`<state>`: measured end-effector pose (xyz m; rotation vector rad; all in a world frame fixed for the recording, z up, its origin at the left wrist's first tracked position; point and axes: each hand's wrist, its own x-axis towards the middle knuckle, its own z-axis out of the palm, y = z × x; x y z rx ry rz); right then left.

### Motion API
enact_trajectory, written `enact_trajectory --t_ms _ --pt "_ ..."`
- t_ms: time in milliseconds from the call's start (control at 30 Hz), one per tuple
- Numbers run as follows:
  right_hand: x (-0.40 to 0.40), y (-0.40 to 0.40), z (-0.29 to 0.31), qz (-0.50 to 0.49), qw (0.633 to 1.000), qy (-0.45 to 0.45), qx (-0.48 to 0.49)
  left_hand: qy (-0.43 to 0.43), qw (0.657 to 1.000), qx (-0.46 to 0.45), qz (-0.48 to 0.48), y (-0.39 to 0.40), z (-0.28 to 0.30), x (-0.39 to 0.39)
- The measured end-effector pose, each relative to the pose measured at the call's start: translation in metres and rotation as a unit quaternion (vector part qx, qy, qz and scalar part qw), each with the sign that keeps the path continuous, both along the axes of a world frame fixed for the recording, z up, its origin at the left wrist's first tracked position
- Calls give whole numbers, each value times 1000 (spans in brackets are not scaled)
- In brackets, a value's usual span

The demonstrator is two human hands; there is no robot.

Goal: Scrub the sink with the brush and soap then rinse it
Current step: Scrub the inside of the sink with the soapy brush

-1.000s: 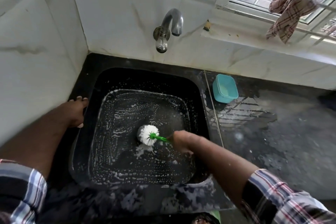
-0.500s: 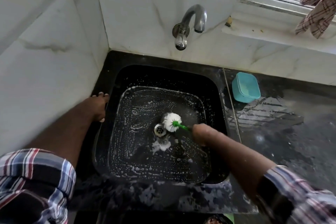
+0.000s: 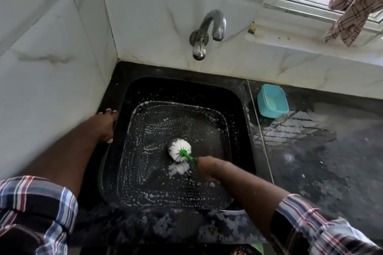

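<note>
Our right hand [image 3: 208, 168] wraps its grip around the green handle, pressing the white brush [image 3: 179, 149] head onto the soapy floor of the black sink [image 3: 238, 109]. Our left hand [image 3: 105, 125] lies flat on the counter [image 3: 310, 161] rim, likely bracing us. The tap [image 3: 209, 31] stands dry, so rinsing remains.

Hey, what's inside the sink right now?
The sink holds soap suds across its floor and a white brush with a green handle, gripped by the right hand. The brush head covers the spot beneath it, so no drain shows.
</note>
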<state>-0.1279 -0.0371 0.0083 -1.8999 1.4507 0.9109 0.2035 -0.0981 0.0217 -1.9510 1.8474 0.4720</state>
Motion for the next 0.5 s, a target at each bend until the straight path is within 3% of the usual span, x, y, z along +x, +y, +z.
enact_trajectory --t_ms 67,133,233,400,433,500 --pt "-15 1 11 -37 999 -19 23 6 1000 6 3 -2 -1 1" --pt "-29 -10 13 -100 994 -36 -20 7 1000 5 7 -3 0 -1" --pt "-17 -14 1 -119 989 -37 -73 8 1000 4 6 -2 0 0" --pt "2 5 -7 -93 994 -54 16 10 1000 0 10 0 0 -2" --pt "-5 4 -5 -132 987 -88 28 11 1000 -2 16 0 2 -2" --pt "-14 10 3 -280 939 -183 73 22 1000 1 21 2 -1 5"
